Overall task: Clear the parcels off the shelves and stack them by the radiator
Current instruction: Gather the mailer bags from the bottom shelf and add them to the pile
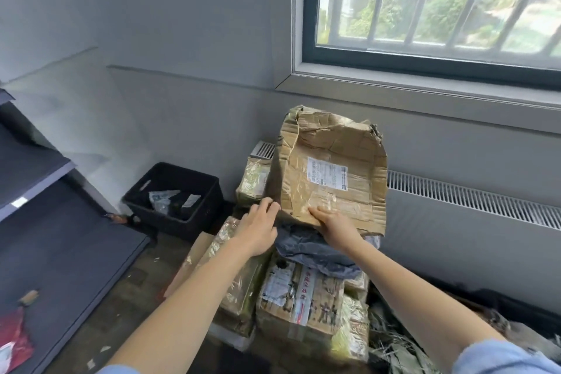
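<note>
While both hands are working at the stack by the radiator [473, 194], a black crate [173, 194] is sitting on the floor at nine o'clock from it, holding a clear plastic bag and some dark packets with a white label. At the centre, a crumpled cardboard parcel [331, 173] is standing nearly upright on top of the pile, its white shipping label [327, 174] facing the camera; the print is too small to read. Under it a grey plastic mailer [315, 255] is lying on taped cardboard boxes [300, 304] with torn labels and red lettering that cannot be made out. The right hand [334, 222] is pinching the parcel's lower edge, thumb on its front face. The left hand [258, 226] is resting with relaxed fingers against the parcel's lower left corner, grip loose, holding nothing. Dark shelves [45, 222] are running along at eight o'clock.
</note>
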Available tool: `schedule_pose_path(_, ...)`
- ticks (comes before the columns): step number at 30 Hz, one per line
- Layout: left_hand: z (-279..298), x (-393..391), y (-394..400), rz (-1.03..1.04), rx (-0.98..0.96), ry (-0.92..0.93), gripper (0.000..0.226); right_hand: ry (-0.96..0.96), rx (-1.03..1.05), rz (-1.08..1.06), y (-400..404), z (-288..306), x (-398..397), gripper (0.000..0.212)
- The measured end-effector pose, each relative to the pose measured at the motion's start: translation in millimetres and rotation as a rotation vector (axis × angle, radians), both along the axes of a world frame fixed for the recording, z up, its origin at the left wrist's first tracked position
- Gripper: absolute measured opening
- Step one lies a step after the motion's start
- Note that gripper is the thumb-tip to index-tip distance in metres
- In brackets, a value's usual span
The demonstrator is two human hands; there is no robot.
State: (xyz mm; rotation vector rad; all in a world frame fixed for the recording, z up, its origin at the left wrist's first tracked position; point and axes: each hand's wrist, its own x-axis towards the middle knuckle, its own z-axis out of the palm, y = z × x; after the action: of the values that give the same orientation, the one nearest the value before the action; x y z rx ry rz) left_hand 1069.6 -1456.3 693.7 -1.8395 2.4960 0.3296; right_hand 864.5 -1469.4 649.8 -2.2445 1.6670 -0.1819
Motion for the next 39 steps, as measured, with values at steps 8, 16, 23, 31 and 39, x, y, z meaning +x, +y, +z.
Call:
schedule_pose_path(8, 4.2, 9.7, -7.4, 0.030, 0.025, 0.019, 0.036, -0.124, 0.131, -0.006, -17.4, 39.9, 12.1, 0.102)
schedule_pose_path(16, 17.5, 57.1, 7.2, 0.097, 0.089, -0.012, 0.035, -0.243, -0.407, 0.275, -21.3, 77.9, 104.1, 0.073)
schedule_pose_path(23, 16.2, 229.4, 103.1, 0.519, 0.176, -0.023, 0.035, -0.045, -0.296, 0.743, 11.7, 66.5, 280.8, 0.052)
schedule_pose_path(31, -3.4, 414.0, 327.1, 1.122, 0.268, 0.058, 0.030, 0.041, -0.096, 1.137, 129.7, 32.1, 495.9, 0.042)
schedule_pose_path(39, -42.1, 499.5, 482.2, 1.404, 0.398, 0.179, 0.032, 0.137, 0.089, 1.274, 242.2, -8.4, 625.5, 0.035)
